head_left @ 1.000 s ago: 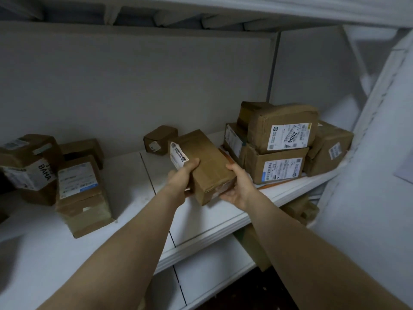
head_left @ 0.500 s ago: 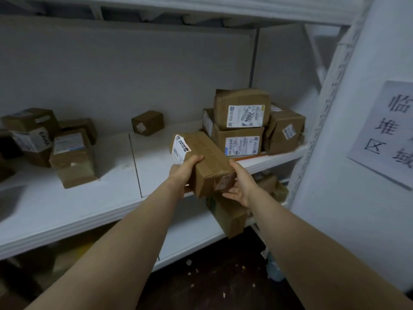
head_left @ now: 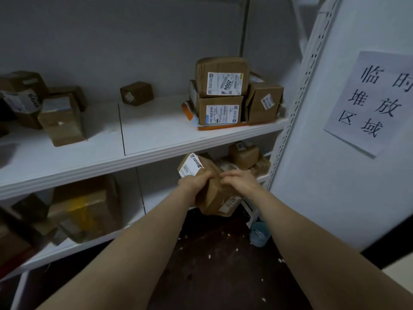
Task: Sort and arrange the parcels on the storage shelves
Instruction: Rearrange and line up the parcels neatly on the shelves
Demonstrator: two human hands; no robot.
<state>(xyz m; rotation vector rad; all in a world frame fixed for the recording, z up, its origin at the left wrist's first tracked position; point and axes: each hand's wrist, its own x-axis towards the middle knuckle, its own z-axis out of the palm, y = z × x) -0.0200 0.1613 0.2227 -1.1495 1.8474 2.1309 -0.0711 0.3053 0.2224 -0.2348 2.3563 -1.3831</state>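
Both my hands hold one brown cardboard parcel (head_left: 214, 195) with a white label on its upper left end. It is tilted, in front of the lower shelf (head_left: 156, 198), just below the edge of the upper shelf (head_left: 156, 151). My left hand (head_left: 194, 182) grips its left side. My right hand (head_left: 240, 181) lies curled over its top right. On the upper shelf at the right stands a stack of labelled parcels (head_left: 221, 92), the top one marked 2004.
A small parcel (head_left: 136, 93) sits mid-shelf and several more parcels (head_left: 42, 104) at the left. The lower shelf holds a big box with yellow tape (head_left: 85, 209) and small parcels (head_left: 244, 154) at the right. A white upright (head_left: 297, 90), a wall sign (head_left: 377, 101) and a blue cup (head_left: 259, 233) on the dark floor stand at the right.
The parcel has come off the upper shelf and moved down and towards me, to lower-shelf height. My right hand has shifted from its near end onto its top. The view has tilted down.
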